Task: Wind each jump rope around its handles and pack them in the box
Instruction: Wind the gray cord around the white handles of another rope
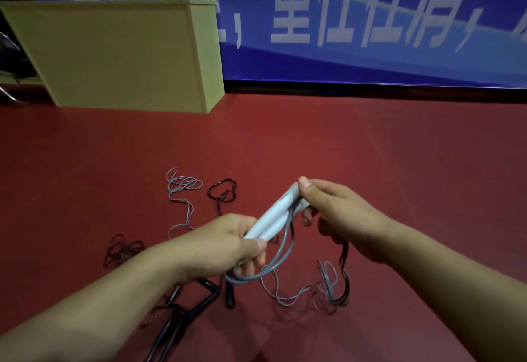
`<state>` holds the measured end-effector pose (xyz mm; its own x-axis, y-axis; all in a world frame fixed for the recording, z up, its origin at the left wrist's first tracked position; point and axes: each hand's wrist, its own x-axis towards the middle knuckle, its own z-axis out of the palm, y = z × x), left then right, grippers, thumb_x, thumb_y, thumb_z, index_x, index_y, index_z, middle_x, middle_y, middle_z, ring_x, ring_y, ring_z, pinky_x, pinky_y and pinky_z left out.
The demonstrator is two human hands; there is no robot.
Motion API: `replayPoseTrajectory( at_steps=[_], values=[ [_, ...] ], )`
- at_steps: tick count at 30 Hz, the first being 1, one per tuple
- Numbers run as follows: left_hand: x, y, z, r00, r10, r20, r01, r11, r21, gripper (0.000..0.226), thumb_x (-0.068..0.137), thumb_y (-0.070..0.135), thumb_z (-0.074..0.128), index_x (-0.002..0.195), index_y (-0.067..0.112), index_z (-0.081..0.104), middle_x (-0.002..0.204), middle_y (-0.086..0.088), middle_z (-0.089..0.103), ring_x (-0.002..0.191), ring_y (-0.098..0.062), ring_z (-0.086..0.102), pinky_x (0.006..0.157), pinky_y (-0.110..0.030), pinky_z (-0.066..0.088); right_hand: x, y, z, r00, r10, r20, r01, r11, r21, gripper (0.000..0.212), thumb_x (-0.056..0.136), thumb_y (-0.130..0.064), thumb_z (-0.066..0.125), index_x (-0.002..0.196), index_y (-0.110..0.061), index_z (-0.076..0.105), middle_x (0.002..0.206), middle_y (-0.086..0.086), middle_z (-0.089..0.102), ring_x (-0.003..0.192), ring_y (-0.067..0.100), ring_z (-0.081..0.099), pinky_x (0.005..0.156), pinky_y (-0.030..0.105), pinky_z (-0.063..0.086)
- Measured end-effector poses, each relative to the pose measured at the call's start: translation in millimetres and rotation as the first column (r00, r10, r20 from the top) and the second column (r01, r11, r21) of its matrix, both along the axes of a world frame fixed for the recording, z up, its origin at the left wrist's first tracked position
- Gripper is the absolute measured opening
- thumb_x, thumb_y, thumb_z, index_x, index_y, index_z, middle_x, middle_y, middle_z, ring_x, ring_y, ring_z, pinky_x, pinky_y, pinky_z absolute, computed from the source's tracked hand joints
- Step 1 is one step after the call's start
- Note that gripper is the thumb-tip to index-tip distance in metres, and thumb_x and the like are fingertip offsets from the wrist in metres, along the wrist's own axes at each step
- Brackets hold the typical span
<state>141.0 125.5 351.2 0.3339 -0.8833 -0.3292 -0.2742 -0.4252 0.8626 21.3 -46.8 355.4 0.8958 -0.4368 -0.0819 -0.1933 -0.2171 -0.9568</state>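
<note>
Handles (275, 216) of the pale jump rope lie side by side, gripped at the near end by the left hand (225, 245) and pinched at the far end by the right hand (339, 213). Its blue-grey cord (285, 284) trails onto the floor (370, 168), crossing a black cord (343, 276). Risk: winding may drag in the black cord and tangle both. The box (114, 56) stands well apart.

Red floor (370, 162), box (119, 56), loose ropes (185, 190), black handles (199, 304)
</note>
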Motion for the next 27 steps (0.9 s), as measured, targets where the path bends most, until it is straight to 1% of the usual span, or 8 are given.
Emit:
replayPoseTrajectory(
  at_steps=[7, 11, 15, 18, 21, 23, 25, 27],
  values=[
    [-1.4, 2.2, -3.0, 0.994, 0.107, -0.024, -0.110, 0.985, -0.135, 0.018, 0.097, 0.018, 0.058, 0.080, 0.014, 0.060, 0.062, 0.001, 0.059, 0.052, -0.012, 0.054, 0.052, -0.022, 0.043, 5.1, 6.6, -4.2, 0.990, -0.045, 0.137, 0.034, 0.996, 0.085, 0.036, 0.099, -0.036, 0.051, 0.069, -0.024, 0.065, 0.061, 0.002, 0.053, 0.044, 0.009, 0.031, 0.043, 0.021, 0.021],
    [0.5, -1.7, -1.0, 0.929, 0.277, -0.244, -0.330, 0.920, -0.212, 0.017, 0.094, 0.022, 0.060, 0.089, 0.009, 0.070, 0.074, -0.005, 0.067, 0.056, -0.009, 0.057, 0.054, -0.019, 0.046, 6.4, 6.1, -4.7, 0.987, -0.087, 0.133, 0.063, 0.983, 0.174, 0.031, 0.099, -0.036, 0.050, 0.079, -0.018, 0.065, 0.067, 0.006, 0.057, 0.042, 0.009, 0.029, 0.042, 0.020, 0.020],
    [-3.9, -1.3, -3.4, 0.970, 0.232, -0.066, -0.241, 0.952, -0.188, 0.020, 0.098, 0.020, 0.056, 0.104, 0.004, 0.065, 0.080, -0.009, 0.069, 0.062, -0.014, 0.062, 0.053, -0.018, 0.048, 5.0, 5.4, -8.2, 0.994, -0.052, 0.100, 0.036, 0.986, 0.164, 0.029, 0.100, -0.035, 0.049, 0.086, -0.013, 0.064, 0.068, 0.005, 0.057, 0.042, 0.009, 0.028, 0.043, 0.021, 0.019],
    [1.8, 3.9, 0.0, 0.984, 0.176, 0.002, -0.173, 0.973, -0.155, 0.017, 0.100, 0.016, 0.053, 0.107, 0.003, 0.060, 0.078, -0.015, 0.068, 0.063, -0.022, 0.068, 0.053, -0.027, 0.056, -3.8, -17.6, -3.4, 0.996, -0.060, 0.059, 0.053, 0.992, 0.115, 0.016, 0.094, -0.026, 0.060, 0.104, -0.014, 0.064, 0.065, 0.002, 0.059, 0.044, 0.009, 0.036, 0.042, 0.021, 0.023],
    [13.8, 13.6, 5.1, 0.994, 0.103, 0.037, -0.101, 0.994, -0.044, 0.013, 0.100, 0.019, 0.053, 0.106, 0.010, 0.061, 0.074, -0.011, 0.068, 0.061, -0.025, 0.069, 0.053, -0.032, 0.057, -23.7, -50.4, 1.3, 0.995, -0.087, -0.053, 0.084, 0.995, -0.053, 0.024, 0.087, -0.020, 0.069, 0.110, -0.015, 0.067, 0.066, 0.001, 0.064, 0.054, 0.009, 0.047, 0.048, 0.021, 0.035],
    [19.1, 17.2, 6.4, 0.995, 0.079, 0.065, -0.078, 0.997, -0.022, 0.010, 0.100, 0.020, 0.054, 0.100, 0.012, 0.060, 0.071, -0.009, 0.067, 0.054, -0.024, 0.066, 0.048, -0.031, 0.054, -33.2, -61.5, 0.4, 0.990, -0.059, -0.128, 0.020, 0.958, -0.285, 0.017, 0.085, -0.026, 0.071, 0.098, -0.014, 0.073, 0.067, 0.000, 0.065, 0.060, 0.008, 0.053, 0.055, 0.019, 0.042],
    [24.1, 20.3, 6.2, 0.986, 0.084, 0.147, -0.086, 0.996, 0.006, 0.010, 0.099, 0.022, 0.055, 0.094, 0.015, 0.061, 0.067, -0.004, 0.065, 0.049, -0.020, 0.061, 0.043, -0.028, 0.050, -38.0, -66.8, -0.9, 0.981, -0.081, -0.175, -0.012, 0.880, -0.475, 0.023, 0.081, -0.039, 0.071, 0.080, -0.016, 0.075, 0.061, -0.003, 0.060, 0.057, 0.006, 0.049, 0.053, 0.018, 0.040],
    [31.0, 23.6, 4.5, 0.973, 0.124, 0.196, -0.132, 0.991, 0.029, 0.013, 0.099, 0.025, 0.055, 0.093, 0.016, 0.061, 0.065, -0.001, 0.063, 0.044, -0.015, 0.056, 0.038, -0.025, 0.045, -43.0, -70.1, 0.3, 0.975, -0.128, -0.180, 0.019, 0.860, -0.509, 0.038, 0.076, -0.049, 0.070, 0.070, -0.012, 0.071, 0.054, -0.004, 0.049, 0.050, 0.007, 0.040, 0.047, 0.019, 0.034]
  ],
)
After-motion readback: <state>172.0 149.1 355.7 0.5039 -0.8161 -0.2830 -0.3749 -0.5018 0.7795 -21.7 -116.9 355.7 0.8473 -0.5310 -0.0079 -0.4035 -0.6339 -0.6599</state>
